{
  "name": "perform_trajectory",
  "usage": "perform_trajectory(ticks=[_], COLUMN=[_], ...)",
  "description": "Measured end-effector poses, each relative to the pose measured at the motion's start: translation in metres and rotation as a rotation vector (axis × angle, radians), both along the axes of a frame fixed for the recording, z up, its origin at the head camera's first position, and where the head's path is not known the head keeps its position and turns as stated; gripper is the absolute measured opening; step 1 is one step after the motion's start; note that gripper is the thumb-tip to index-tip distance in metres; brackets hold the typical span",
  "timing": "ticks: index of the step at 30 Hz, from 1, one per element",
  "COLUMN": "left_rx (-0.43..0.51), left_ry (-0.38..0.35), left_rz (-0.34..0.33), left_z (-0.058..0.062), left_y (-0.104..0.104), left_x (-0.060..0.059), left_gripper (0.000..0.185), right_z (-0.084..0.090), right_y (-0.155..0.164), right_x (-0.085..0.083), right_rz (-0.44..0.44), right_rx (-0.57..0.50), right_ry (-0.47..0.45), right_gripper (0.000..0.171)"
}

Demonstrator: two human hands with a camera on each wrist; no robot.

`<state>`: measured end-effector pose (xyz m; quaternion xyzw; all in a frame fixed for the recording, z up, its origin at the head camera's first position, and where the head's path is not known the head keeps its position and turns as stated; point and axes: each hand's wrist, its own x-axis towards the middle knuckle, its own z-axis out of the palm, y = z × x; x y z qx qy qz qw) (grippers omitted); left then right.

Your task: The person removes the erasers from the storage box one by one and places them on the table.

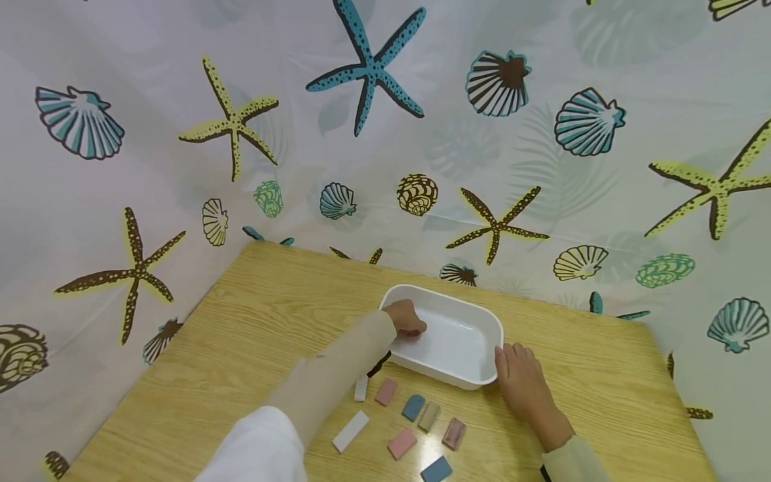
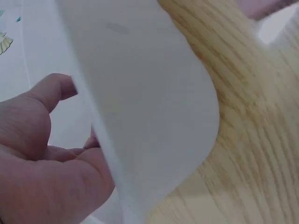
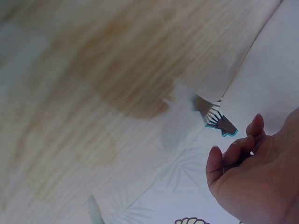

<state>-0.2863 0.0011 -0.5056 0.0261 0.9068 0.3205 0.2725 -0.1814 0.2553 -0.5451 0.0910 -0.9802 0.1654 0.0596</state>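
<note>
A white plastic tub (image 1: pixel 442 368) stands on the wooden table. My left hand (image 1: pixel 406 318) reaches over its near left side, with the fingers bent down inside it. From the left wrist view, the tub's wall hides the fingertips of the left hand (image 2: pixel 60 163), so I cannot tell whether they hold something. Against the tub's right end rests my right hand (image 1: pixel 523 380), its fingertips near the rim. The right hand (image 3: pixel 257 172) has loosely bent fingers with nothing visible in them.
Several small flat blocks lie in front of the tub, among them a white one (image 1: pixel 351 431), a pink one (image 1: pixel 402 443), a blue one (image 1: pixel 413 407), a tan one (image 1: pixel 430 416) and a reddish-brown one (image 1: pixel 454 434). A shell-and-starfish curtain (image 1: pixel 397 147) hangs around the wooden table (image 1: pixel 253 321).
</note>
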Motion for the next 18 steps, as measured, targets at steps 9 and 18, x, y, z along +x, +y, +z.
perform_trajectory(ticks=[9, 18], left_rx=[0.478, 0.577], left_ry=[-0.325, -0.301], left_rz=[0.12, -0.161], left_z=[0.015, 0.035], left_y=[-0.006, 0.005], left_x=[0.002, 0.018], left_gripper=[0.019, 0.032], right_z=[0.0, 0.002], right_y=[0.0, -0.002], right_x=[0.0, 0.002], right_rz=[0.001, 0.009], right_rx=[0.004, -0.01], right_ry=[0.006, 0.019], right_gripper=[0.049, 0.047])
